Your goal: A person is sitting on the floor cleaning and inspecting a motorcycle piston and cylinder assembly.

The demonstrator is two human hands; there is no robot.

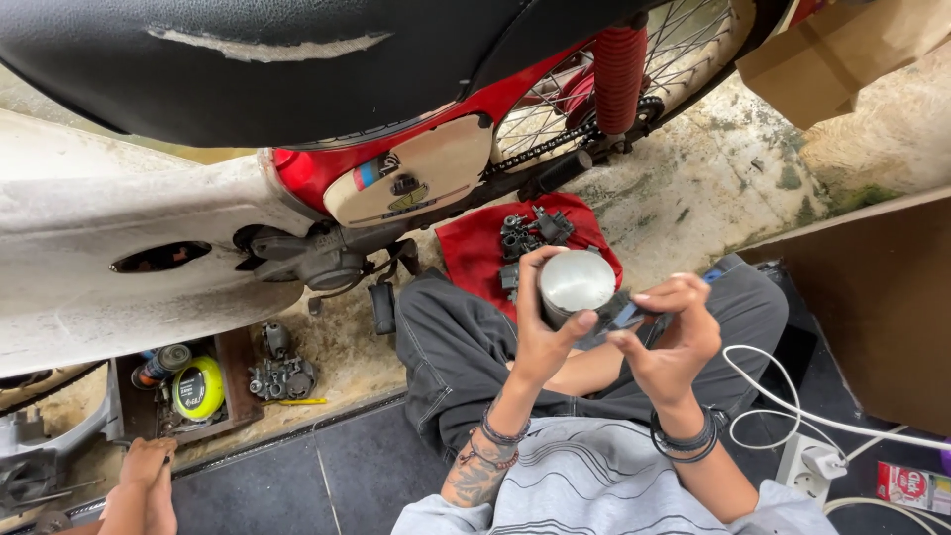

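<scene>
Both hands work at chest height above the crossed legs of the seated person. Left hand (543,332) grips a silver metal piston (575,283) from the side, with the thumb (581,322) pressed against its lower edge and the fingers curled round the far wall; the flat crown faces the camera. Right hand (672,337) pinches a small dark tool or part (622,315) between thumb and fingertips, with its tip just beside the piston skirt; its exact kind cannot be determined. The piston is thus held in the air between the two hands, in front of a red cloth (471,253) spread on the concrete floor (703,188). Several dark engine parts (533,233) lie on that cloth. A red motorcycle (396,168) with a black seat, a red rear shock absorber (619,64) and a spoked wheel (555,114) stands beyond. To the left, a wooden tray (233,381) holds a yellow-green round tin (198,388) and a spray can (158,365). Another person's hand (144,466) rests at the lower left. A white power strip (807,468) with cable lies at the right.
</scene>
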